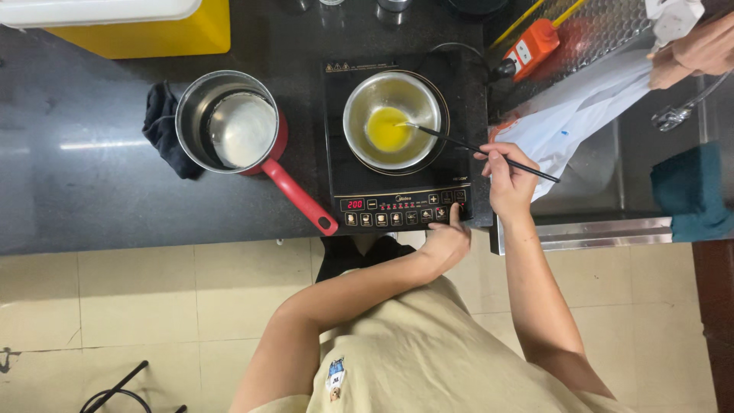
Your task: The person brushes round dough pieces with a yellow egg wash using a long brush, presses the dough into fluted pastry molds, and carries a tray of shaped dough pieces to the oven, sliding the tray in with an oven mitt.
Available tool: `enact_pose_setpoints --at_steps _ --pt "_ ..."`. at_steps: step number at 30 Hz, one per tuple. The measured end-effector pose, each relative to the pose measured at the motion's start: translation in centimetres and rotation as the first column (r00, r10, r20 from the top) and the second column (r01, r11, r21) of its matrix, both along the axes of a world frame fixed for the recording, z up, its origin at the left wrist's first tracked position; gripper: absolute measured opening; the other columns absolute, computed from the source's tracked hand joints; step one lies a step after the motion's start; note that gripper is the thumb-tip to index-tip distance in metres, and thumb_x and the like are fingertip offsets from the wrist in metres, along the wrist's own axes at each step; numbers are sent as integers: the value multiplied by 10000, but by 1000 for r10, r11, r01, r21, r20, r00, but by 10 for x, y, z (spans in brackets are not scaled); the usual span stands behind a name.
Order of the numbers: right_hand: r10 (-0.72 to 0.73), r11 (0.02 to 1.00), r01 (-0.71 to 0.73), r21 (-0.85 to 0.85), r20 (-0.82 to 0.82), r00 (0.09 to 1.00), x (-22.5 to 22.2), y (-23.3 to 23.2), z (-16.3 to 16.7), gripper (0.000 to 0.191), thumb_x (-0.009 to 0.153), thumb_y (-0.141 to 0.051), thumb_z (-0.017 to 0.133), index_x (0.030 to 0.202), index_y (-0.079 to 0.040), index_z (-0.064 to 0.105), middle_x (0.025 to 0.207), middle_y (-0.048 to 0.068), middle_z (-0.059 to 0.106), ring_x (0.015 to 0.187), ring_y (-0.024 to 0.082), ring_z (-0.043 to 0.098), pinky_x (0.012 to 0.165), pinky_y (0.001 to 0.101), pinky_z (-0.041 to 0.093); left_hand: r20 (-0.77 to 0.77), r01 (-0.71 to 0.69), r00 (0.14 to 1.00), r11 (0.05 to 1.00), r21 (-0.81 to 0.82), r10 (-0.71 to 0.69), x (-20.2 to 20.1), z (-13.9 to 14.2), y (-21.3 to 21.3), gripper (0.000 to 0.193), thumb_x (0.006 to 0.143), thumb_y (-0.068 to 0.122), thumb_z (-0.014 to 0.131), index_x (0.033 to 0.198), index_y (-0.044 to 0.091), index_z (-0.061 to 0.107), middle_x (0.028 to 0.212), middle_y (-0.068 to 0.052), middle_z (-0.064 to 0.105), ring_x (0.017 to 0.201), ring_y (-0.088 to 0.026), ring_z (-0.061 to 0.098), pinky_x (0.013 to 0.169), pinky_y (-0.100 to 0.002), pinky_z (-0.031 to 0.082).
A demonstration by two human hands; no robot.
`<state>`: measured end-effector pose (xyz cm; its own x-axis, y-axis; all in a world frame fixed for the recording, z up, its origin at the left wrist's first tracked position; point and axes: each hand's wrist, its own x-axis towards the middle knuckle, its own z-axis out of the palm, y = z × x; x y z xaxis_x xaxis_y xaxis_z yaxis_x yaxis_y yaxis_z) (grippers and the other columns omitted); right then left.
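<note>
Dark bench point(92, 176): right hand point(508, 180) pinches chopsticks point(474, 147) in the bowl point(392, 118); left hand point(446, 241), apparently half-curled, fingertip touches cooker point(397, 210) buttons.

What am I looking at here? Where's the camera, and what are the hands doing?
There is one view, from a camera worn on a person's head, looking straight down; no robot is involved. A dark countertop carries a black induction cooker with a steel bowl of yellow liquid on it. The right hand holds thin black chopsticks whose tips reach into the bowl. The left hand touches the cooker's button panel. To the left stands a red-handled saucepan beside a dark cloth. At the top right another person's hand holds white fabric over a sink.
</note>
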<state>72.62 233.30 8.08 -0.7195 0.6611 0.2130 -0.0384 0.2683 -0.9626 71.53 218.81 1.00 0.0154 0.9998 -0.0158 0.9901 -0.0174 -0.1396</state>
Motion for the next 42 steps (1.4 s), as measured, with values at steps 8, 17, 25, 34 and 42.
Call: enact_pose_setpoints --at_steps 8,17,25,34,42 --pt "13 1000 -14 -10 -31 999 2 14 -6 164 1076 -72 548 1093 33 673 956 106 724 724 65 568 675 213 468 373 -153 917 988 0 142 -18 -3 -22 240 727 101 605 935 -18 613 1420 -347 525 552 -264 721 443 -385 569" --pt "11 1000 -11 -3 -40 999 1 14 -8 170 1079 -73 547 1099 31 680 948 107 721 730 66 578 681 215 475 506 -166 851 986 6 140 -16 9 -23 264 816 167 609 977 -43 613 1381 -394 528 588 -305 726 496 -405 585" --pt "8 997 -14 -71 -83 996 1 21 -17 160 1080 -85 551 1113 25 662 981 107 720 733 71 584 685 216 483 968 -805 -222 538 -248 114 -102 17 -75 239 965 190 599 1107 4 645 892 -106 773 646 -141 675 582 -299 570" --pt "152 975 -164 152 91 984 -12 -4 5 148 1018 -25 562 1048 23 699 954 87 712 742 94 589 693 232 478 904 -900 -386 292 -324 -185 -167 -5 -64 180 1001 186 601 983 10 568 861 -59 658 712 -105 676 589 -244 554" --pt "320 907 -341 247 120 940 -32 -45 54 126 964 -9 584 1016 21 695 927 99 701 773 128 610 716 254 497 902 -914 -359 284 -289 -241 -175 27 -116 139 986 131 599 915 28 540 779 -20 613 675 -74 638 616 -267 613"
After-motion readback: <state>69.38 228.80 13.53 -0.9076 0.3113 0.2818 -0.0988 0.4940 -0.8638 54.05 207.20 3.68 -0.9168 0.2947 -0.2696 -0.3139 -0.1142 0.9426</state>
